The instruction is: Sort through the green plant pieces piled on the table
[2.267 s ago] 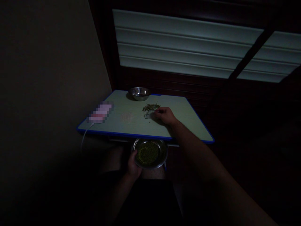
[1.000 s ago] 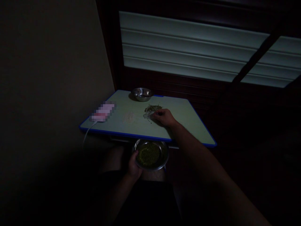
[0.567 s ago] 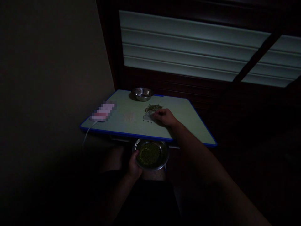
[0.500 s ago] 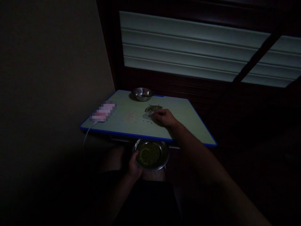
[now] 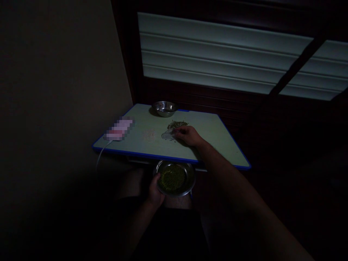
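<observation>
My left hand (image 5: 155, 192) grips the near left rim of a steel bowl (image 5: 189, 183), thumb over the edge. The bowl is held over my lap at the table's front edge. Small green grains that look like mung beans (image 5: 172, 177) lie inside it. Above the table, my right hand (image 5: 187, 135) is closed in a pinch on a clear plastic spoon (image 5: 168, 135), whose bowl end points left. Just behind the spoon is a loose pile of the same small beans (image 5: 178, 124), with a few strays in front. The dim light hides the fingertips' detail.
A second steel bowl (image 5: 164, 109) stands at the back of the pale, blue-edged table (image 5: 217, 145). A blurred pink phone-like object (image 5: 119, 129) with a white cable (image 5: 100, 157) lies at the left. A pale patch (image 5: 149, 135) marks the tabletop. A wall rises on the left.
The view has shifted slightly since the oldest frame. In the last half second, my right hand and the spoon have slid a little to the left. My left hand and its bowl stay put.
</observation>
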Demonstrator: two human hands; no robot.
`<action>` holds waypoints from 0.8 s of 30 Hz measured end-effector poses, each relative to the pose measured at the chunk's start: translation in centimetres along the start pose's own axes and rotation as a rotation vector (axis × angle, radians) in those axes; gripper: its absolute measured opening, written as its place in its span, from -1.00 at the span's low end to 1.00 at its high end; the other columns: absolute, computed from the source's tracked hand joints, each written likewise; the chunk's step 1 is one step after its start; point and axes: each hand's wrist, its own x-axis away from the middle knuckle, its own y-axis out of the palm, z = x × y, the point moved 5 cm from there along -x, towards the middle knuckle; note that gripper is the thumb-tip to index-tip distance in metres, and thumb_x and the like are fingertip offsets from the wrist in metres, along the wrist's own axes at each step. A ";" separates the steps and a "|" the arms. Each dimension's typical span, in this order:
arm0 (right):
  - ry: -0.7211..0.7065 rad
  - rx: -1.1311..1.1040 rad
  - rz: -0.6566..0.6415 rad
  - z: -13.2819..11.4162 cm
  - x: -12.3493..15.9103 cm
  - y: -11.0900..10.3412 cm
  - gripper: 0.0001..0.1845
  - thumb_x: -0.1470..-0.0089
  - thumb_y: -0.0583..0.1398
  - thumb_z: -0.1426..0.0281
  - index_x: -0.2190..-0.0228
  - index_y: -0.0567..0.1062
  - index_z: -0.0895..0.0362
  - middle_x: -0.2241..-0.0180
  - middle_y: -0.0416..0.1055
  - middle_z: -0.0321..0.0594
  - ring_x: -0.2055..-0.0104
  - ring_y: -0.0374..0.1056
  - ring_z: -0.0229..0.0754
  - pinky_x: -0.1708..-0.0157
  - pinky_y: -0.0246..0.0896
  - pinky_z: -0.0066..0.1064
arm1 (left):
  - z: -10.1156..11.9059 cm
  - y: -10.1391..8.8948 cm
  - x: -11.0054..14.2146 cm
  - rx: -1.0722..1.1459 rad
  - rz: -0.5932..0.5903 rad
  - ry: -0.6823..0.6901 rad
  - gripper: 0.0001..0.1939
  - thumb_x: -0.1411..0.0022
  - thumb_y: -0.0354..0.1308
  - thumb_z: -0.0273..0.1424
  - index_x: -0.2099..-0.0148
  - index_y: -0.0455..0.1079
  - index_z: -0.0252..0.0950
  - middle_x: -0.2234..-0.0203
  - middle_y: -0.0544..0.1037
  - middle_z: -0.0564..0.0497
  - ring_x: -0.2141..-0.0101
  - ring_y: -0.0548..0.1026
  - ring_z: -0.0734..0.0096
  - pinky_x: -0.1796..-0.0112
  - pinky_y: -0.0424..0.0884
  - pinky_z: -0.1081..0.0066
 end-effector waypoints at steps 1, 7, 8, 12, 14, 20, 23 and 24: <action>-0.009 -0.017 -0.018 -0.1 0.0 0.1 -0.73 0.10 0.25 0.33 0.30 0.58 0.18 0.44 0.46 -0.24 0.42 0.28 -0.28 0.32 0.20 -0.38 | 0.0 0.0 0.0 0.000 0.004 0.004 -0.66 0.00 0.21 -0.24 0.17 0.53 -0.28 0.29 0.63 -0.09 0.05 0.49 0.03 0.00 0.35 0.13; -0.011 -0.073 -0.088 -0.8 0.2 0.3 -0.77 0.10 0.25 0.31 0.36 0.56 0.18 0.41 0.48 -0.22 0.37 0.31 -0.25 0.30 0.21 -0.38 | -0.1 -0.3 -0.2 -0.012 0.026 -0.017 -0.68 0.02 0.21 -0.24 0.22 0.53 -0.29 0.32 0.63 -0.09 0.09 0.50 0.04 0.01 0.35 0.13; -0.007 -0.080 -0.102 -0.9 0.3 0.4 -0.78 0.09 0.25 0.31 0.37 0.55 0.18 0.41 0.49 -0.22 0.36 0.31 -0.24 0.29 0.21 -0.38 | -0.1 -0.3 -0.2 -0.014 0.019 -0.020 -0.67 0.02 0.21 -0.24 0.21 0.53 -0.29 0.31 0.63 -0.09 0.08 0.50 0.03 0.01 0.35 0.12; 0.003 -0.106 -0.159 -1.1 0.5 0.4 -0.78 0.09 0.26 0.30 0.37 0.55 0.17 0.41 0.49 -0.22 0.36 0.31 -0.25 0.30 0.22 -0.39 | -0.1 -0.2 -0.2 -0.028 0.010 -0.026 -0.65 0.02 0.21 -0.22 0.18 0.52 -0.28 0.29 0.63 -0.11 0.04 0.48 -0.01 0.01 0.35 0.09; -0.005 -0.118 -0.185 -1.3 0.7 0.3 -0.77 0.09 0.26 0.30 0.37 0.54 0.18 0.40 0.49 -0.22 0.36 0.31 -0.25 0.30 0.22 -0.38 | -0.1 -0.2 -0.2 -0.033 0.008 -0.024 -0.64 0.02 0.21 -0.21 0.17 0.52 -0.28 0.29 0.62 -0.10 0.02 0.46 -0.01 0.01 0.35 0.09; 0.025 -0.188 -0.282 -1.3 1.2 -0.1 -0.74 0.14 0.30 0.28 0.39 0.53 0.19 0.40 0.49 -0.22 0.36 0.32 -0.27 0.29 0.24 -0.38 | -0.1 -0.3 -0.2 -0.022 0.014 -0.022 -0.66 0.02 0.21 -0.23 0.20 0.53 -0.29 0.29 0.63 -0.10 0.02 0.46 0.00 0.00 0.35 0.12; 0.067 -0.206 -0.322 -1.3 1.4 -0.1 -0.73 0.18 0.32 0.28 0.41 0.53 0.20 0.44 0.48 -0.24 0.40 0.30 -0.29 0.34 0.22 -0.41 | 0.0 -0.3 -0.2 -0.017 0.023 -0.007 -0.67 0.02 0.21 -0.24 0.20 0.53 -0.28 0.29 0.63 -0.09 0.04 0.48 0.02 -0.01 0.34 0.12; 0.084 -0.206 -0.323 -1.3 1.5 -0.2 -0.73 0.19 0.32 0.28 0.42 0.52 0.21 0.46 0.47 -0.25 0.43 0.29 -0.30 0.37 0.21 -0.42 | 0.0 -0.3 -0.2 -0.017 0.028 -0.009 -0.67 0.02 0.21 -0.24 0.20 0.53 -0.28 0.30 0.63 -0.09 0.04 0.48 0.03 -0.01 0.35 0.12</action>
